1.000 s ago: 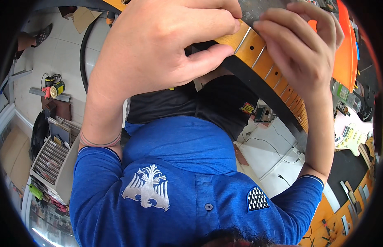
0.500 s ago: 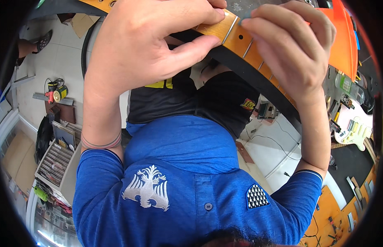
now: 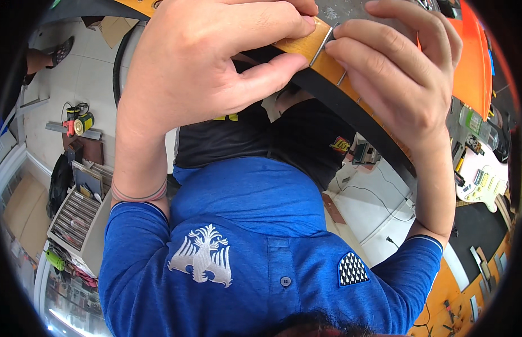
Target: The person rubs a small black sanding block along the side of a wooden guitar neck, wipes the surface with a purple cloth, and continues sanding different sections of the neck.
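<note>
A maple-coloured guitar neck [image 3: 297,45] with metal frets lies across the top of the view, along a dark curved edge [image 3: 351,106]. My left hand [image 3: 188,67] grips the neck, its thumb on the near side and fingers over the far side. Just right of that thumb is a fret [image 3: 321,48]. My right hand [image 3: 404,73] hovers over the fretboard with thumb and forefinger pinched together at this fret, the other fingers curled. A small dark thing shows at those fingertips, too little of it to name.
An orange sheet-like object [image 3: 471,73] stands beyond my right hand. To the right lie a clear bottle [image 3: 479,124] and a white guitar body [image 3: 484,185]. At left are a box of slots [image 3: 76,219], a red power tool [image 3: 70,126] and another person's foot [image 3: 62,51].
My right fingertips have shifted slightly down along the fret, and the hand now covers the dark inlay dot. My left hand keeps its hold; the view has shifted slightly.
</note>
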The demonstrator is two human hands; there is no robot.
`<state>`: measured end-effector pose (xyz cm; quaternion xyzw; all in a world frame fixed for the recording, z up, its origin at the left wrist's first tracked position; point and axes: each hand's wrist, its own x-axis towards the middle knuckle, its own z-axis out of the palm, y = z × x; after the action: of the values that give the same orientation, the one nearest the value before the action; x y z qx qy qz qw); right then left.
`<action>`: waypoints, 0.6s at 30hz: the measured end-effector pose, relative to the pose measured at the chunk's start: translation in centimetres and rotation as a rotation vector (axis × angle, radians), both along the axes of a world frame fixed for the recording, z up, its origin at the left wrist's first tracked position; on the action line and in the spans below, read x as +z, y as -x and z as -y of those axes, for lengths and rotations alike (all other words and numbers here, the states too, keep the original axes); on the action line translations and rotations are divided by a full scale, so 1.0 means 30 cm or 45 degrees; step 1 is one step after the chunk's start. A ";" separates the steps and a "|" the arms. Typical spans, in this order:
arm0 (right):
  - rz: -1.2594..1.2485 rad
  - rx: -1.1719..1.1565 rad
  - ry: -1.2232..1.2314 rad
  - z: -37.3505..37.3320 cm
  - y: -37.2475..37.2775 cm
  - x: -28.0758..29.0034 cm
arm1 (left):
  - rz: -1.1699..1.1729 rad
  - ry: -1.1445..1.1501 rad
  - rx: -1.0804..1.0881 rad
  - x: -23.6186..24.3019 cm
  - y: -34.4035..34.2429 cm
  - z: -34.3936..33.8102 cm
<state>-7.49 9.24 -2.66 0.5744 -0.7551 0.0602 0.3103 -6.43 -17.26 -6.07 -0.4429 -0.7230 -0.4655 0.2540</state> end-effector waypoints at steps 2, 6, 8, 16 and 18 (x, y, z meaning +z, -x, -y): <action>0.131 -0.059 0.151 0.049 -0.060 0.018 | 0.102 0.008 0.024 -0.005 -0.003 0.006; 0.266 -0.372 -0.321 0.079 -0.100 0.147 | 0.092 -0.022 0.006 -0.007 -0.006 0.008; 0.289 -0.367 -0.316 0.092 -0.111 0.158 | 0.091 -0.006 0.026 -0.005 -0.002 0.012; 0.289 -0.292 -0.312 0.096 -0.119 0.152 | 0.078 -0.020 0.006 -0.008 0.002 0.008; 0.274 -0.334 -0.320 0.086 -0.100 0.156 | -0.001 -0.005 -0.012 -0.015 0.012 0.014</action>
<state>-4.49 6.68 2.00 0.4956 -0.8537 -0.0144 0.1591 -6.78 -17.67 -6.53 -0.4461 -0.7198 -0.4679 0.2529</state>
